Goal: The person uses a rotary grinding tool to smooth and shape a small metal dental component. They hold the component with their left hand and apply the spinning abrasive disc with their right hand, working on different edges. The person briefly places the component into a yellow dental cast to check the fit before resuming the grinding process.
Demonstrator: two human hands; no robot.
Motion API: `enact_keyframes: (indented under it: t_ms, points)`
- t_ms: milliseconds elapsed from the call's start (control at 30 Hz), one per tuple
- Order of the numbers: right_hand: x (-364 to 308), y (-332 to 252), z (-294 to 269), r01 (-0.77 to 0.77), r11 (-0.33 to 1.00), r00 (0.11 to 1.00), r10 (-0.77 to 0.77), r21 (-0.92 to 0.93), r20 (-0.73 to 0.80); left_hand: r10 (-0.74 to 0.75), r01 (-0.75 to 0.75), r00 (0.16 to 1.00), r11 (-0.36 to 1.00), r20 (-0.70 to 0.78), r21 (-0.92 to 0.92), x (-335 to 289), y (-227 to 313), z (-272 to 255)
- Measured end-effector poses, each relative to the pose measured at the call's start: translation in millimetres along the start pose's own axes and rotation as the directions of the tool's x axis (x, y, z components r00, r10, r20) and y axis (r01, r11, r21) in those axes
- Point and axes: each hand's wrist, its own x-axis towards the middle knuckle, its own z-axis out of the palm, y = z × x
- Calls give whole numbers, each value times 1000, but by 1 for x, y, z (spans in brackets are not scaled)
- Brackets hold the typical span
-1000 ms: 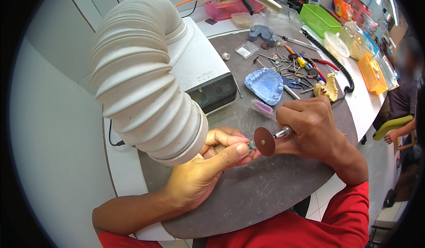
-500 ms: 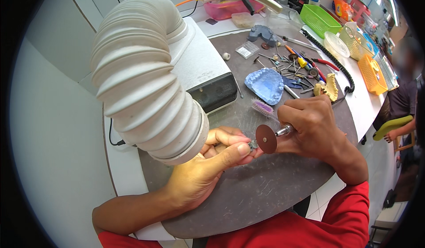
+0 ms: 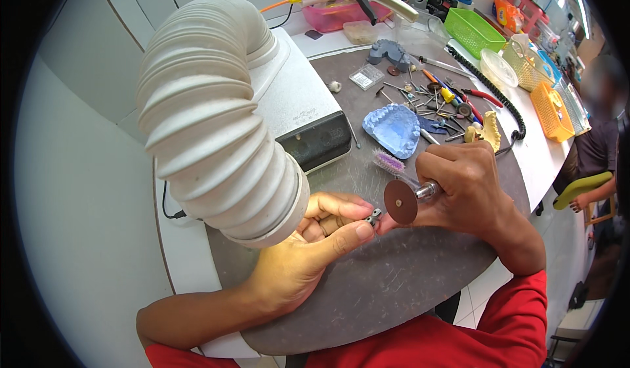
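A small clear, flat rectangular packet lies on the grey mat near the white machine. That machine's sloped dark front panel may be a display; too blurred to tell.

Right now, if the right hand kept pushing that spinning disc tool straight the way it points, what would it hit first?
Most likely the small metal piece pinched in the left hand, just beyond the brown disc held by the right hand; depth is uncertain, so the left fingertips could come first.
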Motion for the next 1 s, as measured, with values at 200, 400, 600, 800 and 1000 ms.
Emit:
enact_keyframes:
  t_ms: [200, 400, 600, 800, 1000]
  points:
    - [-1, 0, 2, 18, 1000, 1000, -18, -4, -19, -23, 23, 999, 1000, -25, 20, 0, 2, 0]
    - [-1, -1, 1, 27, 1000, 1000, -27, -4, 6, -57, 60, 996, 997, -63, 55, 0, 7, 2]
    - [-1, -2, 2, 20, 1000, 999, -19, -13, 29, -67, 70, 996, 997, -64, 37, 0, 7, 2]
    - [-1, -3, 3, 17, 1000, 999, -17, -15, 48, -63, 64, 996, 998, -58, 14, 0, 8, 3]
    - [-2, -3, 3, 20, 1000, 998, -19, -14, 53, -67, 67, 996, 998, -51, -5, -1, 8, 3]
